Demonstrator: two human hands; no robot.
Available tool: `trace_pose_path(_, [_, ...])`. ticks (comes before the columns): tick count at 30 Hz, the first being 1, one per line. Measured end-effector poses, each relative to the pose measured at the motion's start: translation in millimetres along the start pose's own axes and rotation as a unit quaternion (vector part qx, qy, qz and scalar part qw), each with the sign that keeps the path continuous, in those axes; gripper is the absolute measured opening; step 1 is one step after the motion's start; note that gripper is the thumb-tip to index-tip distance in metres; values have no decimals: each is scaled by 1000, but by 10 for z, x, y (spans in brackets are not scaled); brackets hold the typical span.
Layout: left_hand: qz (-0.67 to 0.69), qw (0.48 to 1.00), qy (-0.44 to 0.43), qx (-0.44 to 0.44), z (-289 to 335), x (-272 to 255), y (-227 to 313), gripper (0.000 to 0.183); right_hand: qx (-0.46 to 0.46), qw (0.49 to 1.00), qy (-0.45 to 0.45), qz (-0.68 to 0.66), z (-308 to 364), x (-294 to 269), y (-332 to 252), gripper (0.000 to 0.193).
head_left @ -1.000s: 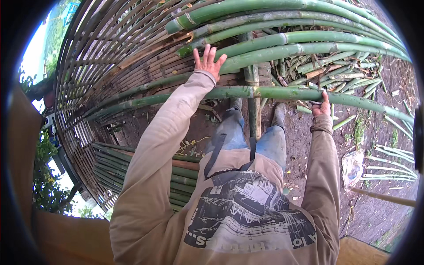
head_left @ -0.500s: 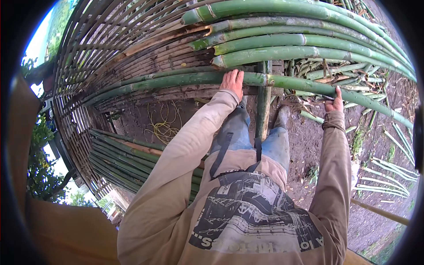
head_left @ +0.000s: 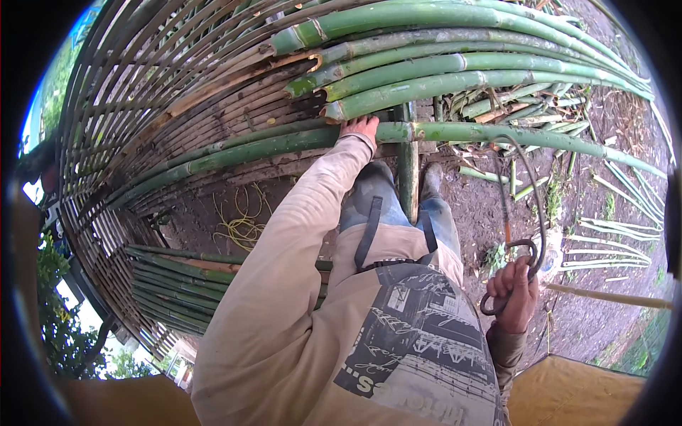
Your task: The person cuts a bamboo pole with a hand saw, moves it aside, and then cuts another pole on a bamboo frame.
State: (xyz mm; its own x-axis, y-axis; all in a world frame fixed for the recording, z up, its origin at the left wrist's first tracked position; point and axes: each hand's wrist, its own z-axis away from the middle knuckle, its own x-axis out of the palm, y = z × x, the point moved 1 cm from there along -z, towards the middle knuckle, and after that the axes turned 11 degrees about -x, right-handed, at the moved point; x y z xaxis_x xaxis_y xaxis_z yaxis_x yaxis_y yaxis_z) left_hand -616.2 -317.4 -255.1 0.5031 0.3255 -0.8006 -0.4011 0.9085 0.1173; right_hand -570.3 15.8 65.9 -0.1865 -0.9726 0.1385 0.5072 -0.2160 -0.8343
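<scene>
A long green bamboo pole [head_left: 483, 132] lies across the view, resting over an upright post [head_left: 408, 160]. My left hand [head_left: 361, 129] is closed over this pole, just left of the post, its fingers partly hidden. On the right, my right hand [head_left: 513, 295] grips the looped metal handle of a hacksaw [head_left: 542, 213] with a curved rod frame. The saw points away from me, its far end overlapping the pole in view; whether they touch I cannot tell.
More thick bamboo poles [head_left: 426, 66] lie just beyond on a slatted rack [head_left: 263, 106]. Cut bamboo pieces [head_left: 526, 106] litter the ground at far right. Stacked poles [head_left: 177, 287] and a tangled yellow cord [head_left: 241, 224] are at lower left. Split strips [head_left: 611, 245] lie at right.
My right hand has left the pole and drawn back toward my body; the hacksaw now shows plainly in it. My left hand stays on the pole. The view has shifted slightly.
</scene>
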Motion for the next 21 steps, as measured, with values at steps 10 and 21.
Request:
trace_pose_path(10, [22,998,48,25,48,281,13,44,98,961,-216,144,153,1000,649,26])
trace_pose_path(21, [49,991,113,58,60,302,-8,34,36,923,-250,289,181,1286,850,29])
